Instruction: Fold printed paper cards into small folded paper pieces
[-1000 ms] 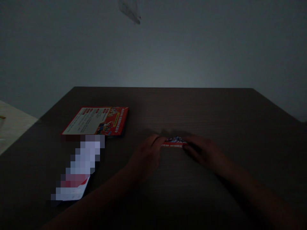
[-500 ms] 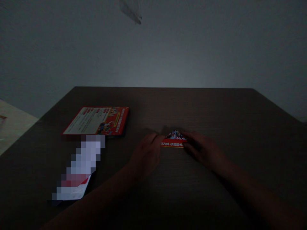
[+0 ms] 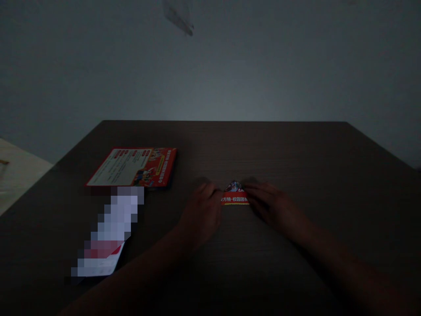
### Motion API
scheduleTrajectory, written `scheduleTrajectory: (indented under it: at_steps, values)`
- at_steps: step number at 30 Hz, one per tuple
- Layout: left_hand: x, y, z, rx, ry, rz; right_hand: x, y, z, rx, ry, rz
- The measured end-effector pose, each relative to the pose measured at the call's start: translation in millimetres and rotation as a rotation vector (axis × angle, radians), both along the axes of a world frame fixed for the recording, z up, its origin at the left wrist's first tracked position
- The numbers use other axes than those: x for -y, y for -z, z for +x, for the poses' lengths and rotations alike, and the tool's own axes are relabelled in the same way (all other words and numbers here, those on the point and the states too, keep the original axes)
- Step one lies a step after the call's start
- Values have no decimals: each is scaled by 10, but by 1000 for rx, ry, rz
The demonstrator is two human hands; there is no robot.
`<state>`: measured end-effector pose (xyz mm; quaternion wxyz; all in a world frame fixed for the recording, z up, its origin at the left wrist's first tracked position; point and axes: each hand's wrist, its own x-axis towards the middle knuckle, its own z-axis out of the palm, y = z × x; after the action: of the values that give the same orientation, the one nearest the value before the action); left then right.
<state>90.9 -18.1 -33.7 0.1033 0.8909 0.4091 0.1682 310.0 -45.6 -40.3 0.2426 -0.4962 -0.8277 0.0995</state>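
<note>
A small folded red printed paper (image 3: 234, 195) lies on the dark wooden table (image 3: 296, 158) near its middle. My left hand (image 3: 203, 213) rests on the table at the paper's left end, fingers bent and pinching its edge. My right hand (image 3: 273, 206) covers the paper's right end, fingers pressed onto it. Only a short red strip with white lettering and a colourful peak show between the two hands. The room is very dim.
A red and white leaflet (image 3: 133, 167) lies flat at the left of the table. In front of it sits a white and red paper (image 3: 107, 235), partly blurred out. A pale wall stands behind the table's far edge.
The hands have drawn closer together, so less of the red paper shows. Its top, flat one second ago, now rises to a small peak.
</note>
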Motion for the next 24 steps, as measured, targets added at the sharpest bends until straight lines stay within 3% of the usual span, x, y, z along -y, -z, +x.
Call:
scheduleTrajectory:
  at_steps: [15,24]
  values:
    - [2,20,11,28,-36,-19,187,-38,-283,232,-101,47]
    - [0,-68,-69,-40,-213,92,279,-79,-386,285,-44,9]
